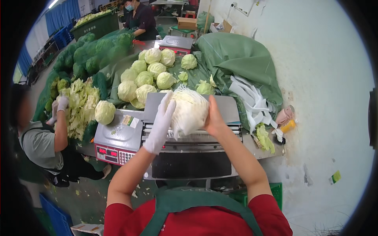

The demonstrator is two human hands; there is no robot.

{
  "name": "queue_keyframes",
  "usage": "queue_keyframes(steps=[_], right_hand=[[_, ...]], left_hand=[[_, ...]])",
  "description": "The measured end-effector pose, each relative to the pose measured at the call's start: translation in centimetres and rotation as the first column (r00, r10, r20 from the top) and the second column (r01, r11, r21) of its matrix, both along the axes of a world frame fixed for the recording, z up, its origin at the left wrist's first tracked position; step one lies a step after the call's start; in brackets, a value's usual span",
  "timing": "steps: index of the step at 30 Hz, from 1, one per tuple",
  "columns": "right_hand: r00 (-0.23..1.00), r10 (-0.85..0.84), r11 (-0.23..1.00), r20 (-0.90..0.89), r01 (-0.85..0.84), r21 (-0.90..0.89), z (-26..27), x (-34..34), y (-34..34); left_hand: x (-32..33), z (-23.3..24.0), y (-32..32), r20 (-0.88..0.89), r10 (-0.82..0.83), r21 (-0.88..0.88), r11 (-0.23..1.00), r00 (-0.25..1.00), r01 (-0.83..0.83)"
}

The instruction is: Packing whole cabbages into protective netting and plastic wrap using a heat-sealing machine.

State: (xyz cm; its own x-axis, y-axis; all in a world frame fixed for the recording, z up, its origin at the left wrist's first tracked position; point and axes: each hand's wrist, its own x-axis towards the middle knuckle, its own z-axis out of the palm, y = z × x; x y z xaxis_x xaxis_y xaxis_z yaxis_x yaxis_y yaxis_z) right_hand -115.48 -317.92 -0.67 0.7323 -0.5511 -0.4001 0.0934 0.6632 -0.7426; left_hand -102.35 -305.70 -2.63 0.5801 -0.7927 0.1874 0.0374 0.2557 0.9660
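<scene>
Between my two hands is a cabbage in a white foam net sleeve [189, 110], held above a film wrapping machine [192, 165]. My left hand [161, 124], in a white glove, presses flat against its left side. My bare right hand [215, 118] cups the right side. The cabbage hides part of the machine's rollers and metal plate. Left of the machine, a digital scale [118, 132] with a lit red display carries a bare cabbage [105, 112] at its back corner and a small printed label [130, 121].
Loose cabbages [144, 78] are heaped behind the machine on a green cloth [236, 53]. White foam net sleeves [251, 98] lie at right beside a pink bottle [285, 114]. A co-worker [44, 141] at left handles trimmed leaves [81, 106]; another person [141, 20] stands beyond a second scale [176, 44].
</scene>
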Motion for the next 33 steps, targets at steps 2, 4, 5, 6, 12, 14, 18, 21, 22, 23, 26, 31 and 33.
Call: queue_keyframes(steps=[2, 4, 5, 6, 12, 14, 18, 21, 22, 23, 26, 31, 33], right_hand=[[0.984, 0.013, 0.977, -0.178, -0.051, -0.208, 0.9, 0.9, -2.5], [0.947, -0.032, 0.926, -0.32, -0.093, -0.367, -1.0, 0.4, -6.5], [0.951, -0.035, 0.863, -0.308, -0.126, -0.49, -1.8, 0.8, -7.5], [0.955, -0.037, 0.782, -0.294, -0.155, -0.603, -2.6, 1.2, -8.4], [0.931, 0.045, 0.558, -0.363, -0.325, -0.764, -6.6, 3.1, -13.0], [0.95, 0.006, 0.531, -0.312, -0.267, -0.804, -7.9, 3.3, -13.8], [0.98, -0.14, 0.701, -0.143, -0.004, -0.713, -11.1, 4.3, -11.9], [0.988, -0.034, 0.899, -0.151, -0.036, -0.436, -9.9, 3.9, -12.4], [0.989, 0.033, 0.94, -0.147, -0.081, -0.332, -9.6, 3.7, -13.2], [0.985, 0.057, 0.942, -0.164, -0.107, -0.318, -9.7, 3.7, -13.6], [0.982, 0.058, 0.927, -0.179, -0.12, -0.356, -10.3, 3.7, -13.9], [0.875, -0.231, 0.444, -0.426, -0.295, -0.846, -7.9, -2.8, -14.4], [0.847, -0.262, -0.167, -0.463, -0.512, -0.843, -7.1, -9.0, -15.0]], left_hand=[[4.8, -4.2, -4.9, -0.325, -0.173, 0.021, 0.982, 0.93, 0.19], [5.1, -5.4, -7.9, -0.601, -0.268, 0.005, 0.941, 0.753, 0.338], [4.3, -4.6, -8.2, -0.704, -0.253, -0.001, 0.935, 0.664, 0.355], [4.0, -4.3, -8.5, -0.793, -0.232, -0.009, 0.929, 0.563, 0.37], [8.8, -8.7, -9.3, -0.024, -0.25, 0.469, 0.852, 0.968, 0.232], [9.1, -8.2, -10.0, 0.098, -0.049, 0.359, 0.933, 0.994, 0.011], [7.0, -7.1, -11.1, -0.222, -0.198, 0.328, 0.907, 0.955, 0.265], [5.1, -7.0, -11.3, -0.349, -0.132, 0.318, 0.915, 0.928, 0.249], [4.4, -7.0, -11.3, -0.387, -0.115, 0.319, 0.914, 0.915, 0.249], [3.7, -7.1, -11.1, -0.338, -0.074, 0.324, 0.927, 0.938, 0.189], [4.7, -9.0, -10.3, -0.112, -0.127, 0.344, 0.925, 0.986, 0.158], [7.2, -6.6, -4.3, 0.368, -0.137, 0.343, 0.939, 0.92, 0.003], [10.7, -5.4, -0.1, 0.911, -0.271, 0.322, 0.938, 0.31, -0.129]])
